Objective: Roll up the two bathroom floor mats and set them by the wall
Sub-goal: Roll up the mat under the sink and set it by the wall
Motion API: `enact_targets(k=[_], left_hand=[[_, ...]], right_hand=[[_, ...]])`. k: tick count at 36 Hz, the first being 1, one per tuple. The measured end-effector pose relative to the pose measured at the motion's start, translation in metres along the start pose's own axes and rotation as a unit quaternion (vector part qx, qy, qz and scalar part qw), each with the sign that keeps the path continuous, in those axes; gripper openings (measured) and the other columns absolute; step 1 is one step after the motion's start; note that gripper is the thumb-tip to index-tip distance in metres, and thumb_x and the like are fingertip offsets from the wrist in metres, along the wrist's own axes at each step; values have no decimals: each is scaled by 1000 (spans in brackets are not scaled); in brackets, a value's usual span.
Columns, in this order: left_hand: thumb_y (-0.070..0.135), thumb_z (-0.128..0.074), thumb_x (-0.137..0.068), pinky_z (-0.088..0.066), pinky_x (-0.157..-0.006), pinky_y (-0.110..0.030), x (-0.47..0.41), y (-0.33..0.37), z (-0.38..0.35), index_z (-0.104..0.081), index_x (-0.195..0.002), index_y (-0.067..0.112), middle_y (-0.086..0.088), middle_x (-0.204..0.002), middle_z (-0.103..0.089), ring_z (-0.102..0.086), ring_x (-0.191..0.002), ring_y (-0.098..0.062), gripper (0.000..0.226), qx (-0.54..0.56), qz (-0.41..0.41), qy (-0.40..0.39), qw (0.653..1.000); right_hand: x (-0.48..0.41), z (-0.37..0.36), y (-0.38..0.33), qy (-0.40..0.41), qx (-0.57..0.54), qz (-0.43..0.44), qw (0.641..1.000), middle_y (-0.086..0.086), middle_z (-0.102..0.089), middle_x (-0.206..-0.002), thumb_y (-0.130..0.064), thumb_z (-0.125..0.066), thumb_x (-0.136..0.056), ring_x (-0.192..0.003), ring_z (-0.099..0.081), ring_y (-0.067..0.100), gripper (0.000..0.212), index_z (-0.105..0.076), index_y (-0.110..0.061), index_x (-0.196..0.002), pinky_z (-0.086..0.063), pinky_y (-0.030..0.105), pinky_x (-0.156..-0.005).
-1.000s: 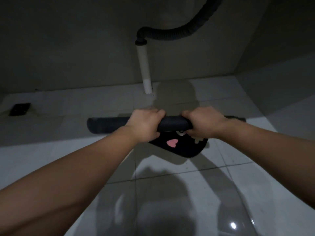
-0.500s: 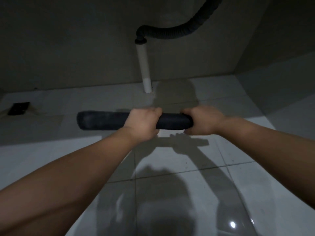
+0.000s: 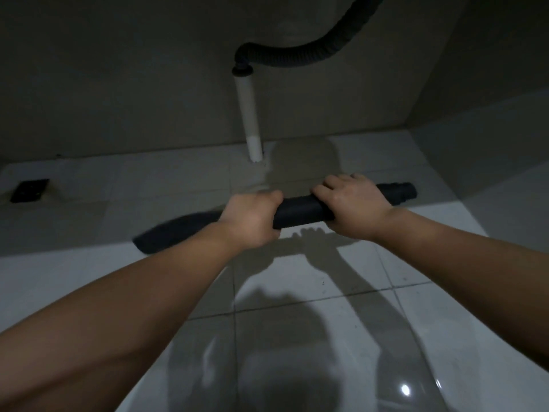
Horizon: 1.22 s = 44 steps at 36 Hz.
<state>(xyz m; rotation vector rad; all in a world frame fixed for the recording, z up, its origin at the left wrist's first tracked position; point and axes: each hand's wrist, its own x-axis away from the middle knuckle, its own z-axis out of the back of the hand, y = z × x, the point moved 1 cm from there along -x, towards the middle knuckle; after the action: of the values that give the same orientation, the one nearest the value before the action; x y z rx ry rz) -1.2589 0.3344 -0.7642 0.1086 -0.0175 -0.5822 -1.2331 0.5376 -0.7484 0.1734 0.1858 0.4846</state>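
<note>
Rolled black floor mat (image 3: 300, 212), held tilted above glossy white floor tiles (image 3: 297, 292), left end lower. Left hand (image 3: 251, 217) and right hand (image 3: 353, 203) both clenched around roll. Beyond: white upright drain pipe (image 3: 249, 117), black corrugated hose (image 3: 312, 55), grey wall (image 3: 118, 84), dark floor drain (image 3: 29, 190) far left.

The rolled mat (image 3: 300, 215) is plain black all over, with no pattern showing. The floor tiles (image 3: 297, 292) are glossy white with thin dark grout lines, and carry grey shadows. The wall (image 3: 118, 84) is a dull grey-beige. The upright pipe (image 3: 248, 114) is white, and the ribbed hose (image 3: 312, 56) joined to its top is black. The floor drain (image 3: 29, 190) is a black square.
</note>
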Motion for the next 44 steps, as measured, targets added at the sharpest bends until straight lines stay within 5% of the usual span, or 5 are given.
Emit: enact_targets(k=[8,23,31,37,44], left_hand=[[29,-65,-74,-42,-66,-34,5,0,-4,-53,-111,19,-3,-102,-63,-60,-90,-27,40,-85,-52,107,989],[25,-82,-67,-51,-71,-34,-8,19,-12,-57,-103,15,-9,-98,-67,-63,-89,-27,45,290,114,-15,950],[25,-82,-70,-44,-71,-26,-2,30,-16,-55,-110,14,-2,-100,-63,-59,-91,-18,49,365,129,10,922],[23,-85,-67,-48,-81,-29,-4,51,-23,-50,-119,18,1,-111,-62,-59,-101,-16,63,444,129,37,886],[14,-86,-66,-49,-89,-30,1,67,-38,-48,-116,30,9,-113,-59,-57,-109,-11,65,557,135,37,819]], right_hand=[[-12,11,8,-246,-247,-108,931,-1,-66,-89,-35,-79,-63,-79,-62,21,43,-60,-26,-100,-54,39,-71],[-7,54,22,43,117,27,992,10,-63,-94,-68,-59,-70,-88,-58,30,59,-66,-17,-99,-36,42,-86],[12,78,72,174,-318,-256,896,8,-62,-112,-41,-61,-88,-101,-62,25,43,-59,-15,-122,-53,43,-89],[1,105,47,293,-292,-128,902,13,-62,-108,-28,-60,-90,-96,-51,7,38,-61,-3,-119,-38,7,-84],[-7,96,6,209,-258,-15,943,10,-56,-128,-35,-46,-93,-118,-52,21,45,-55,-7,-127,-43,29,-95]])
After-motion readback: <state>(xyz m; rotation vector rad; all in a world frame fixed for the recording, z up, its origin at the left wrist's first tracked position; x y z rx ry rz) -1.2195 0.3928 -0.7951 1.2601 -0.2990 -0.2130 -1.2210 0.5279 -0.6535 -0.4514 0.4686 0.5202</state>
